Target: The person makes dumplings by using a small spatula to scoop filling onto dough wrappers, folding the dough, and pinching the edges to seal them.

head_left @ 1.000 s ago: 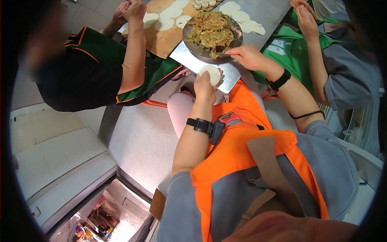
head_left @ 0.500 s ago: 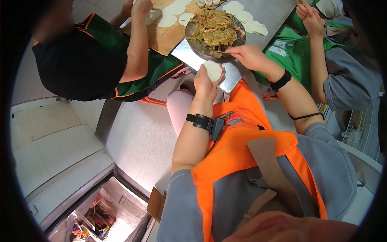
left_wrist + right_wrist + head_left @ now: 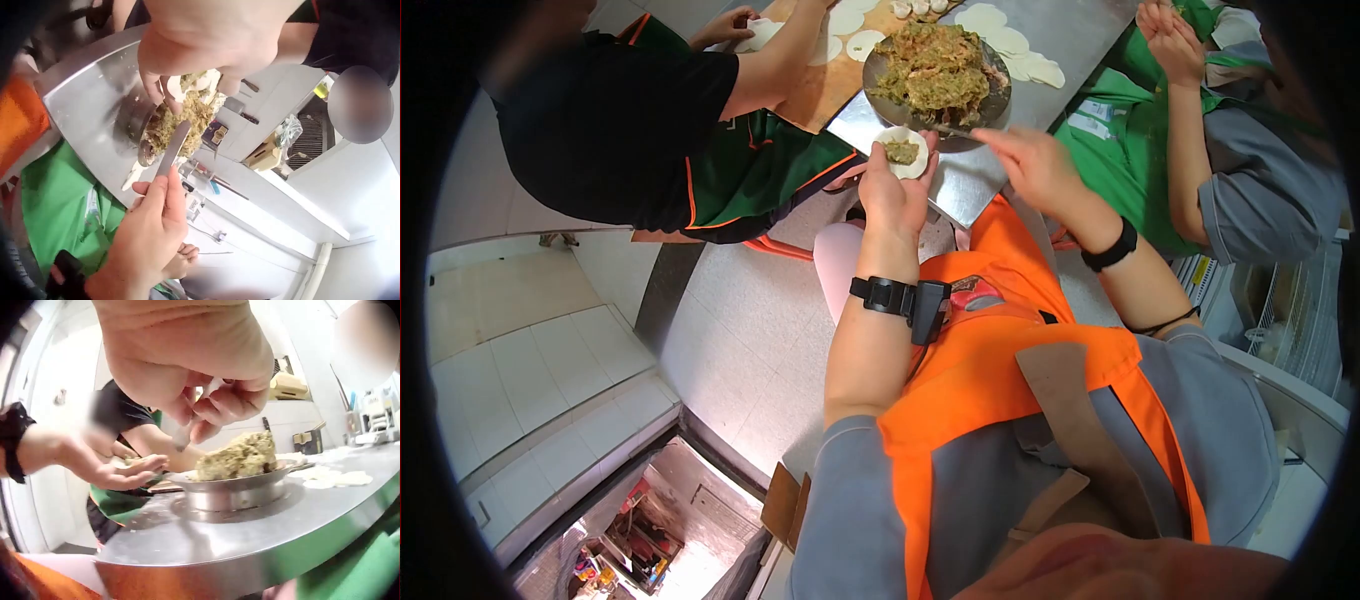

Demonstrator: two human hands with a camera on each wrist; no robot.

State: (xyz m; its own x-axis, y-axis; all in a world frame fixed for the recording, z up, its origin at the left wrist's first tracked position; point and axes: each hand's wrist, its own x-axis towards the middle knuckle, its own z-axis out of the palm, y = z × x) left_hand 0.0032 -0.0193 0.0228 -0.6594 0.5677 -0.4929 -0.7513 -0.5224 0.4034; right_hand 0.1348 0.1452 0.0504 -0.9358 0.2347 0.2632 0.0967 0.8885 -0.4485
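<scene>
My left hand is palm up, carrying a round dumpling wrapper on its fingers, thumb along one edge. A small mound of green-brown filling lies on the wrapper's middle. In the right wrist view this hand's fingers lie nearly straight below it. My right hand grips a flat metal spreader with a rounded tip, angled downward near the bowl's close edge. A wide metal bowl, heaped with filling, stands at the table's corner just past both hands.
Several bare wrappers overlap on the metal table right of the bowl. A wooden board with more wrappers and shaped dumplings is on the left. One person sits on each side, arms near the work.
The bare wrapper now bears filling. My left hand has shifted slightly left and turned palm up, its thumb off the wrapper's middle. My right hand has drawn the spreader back from the bowl.
</scene>
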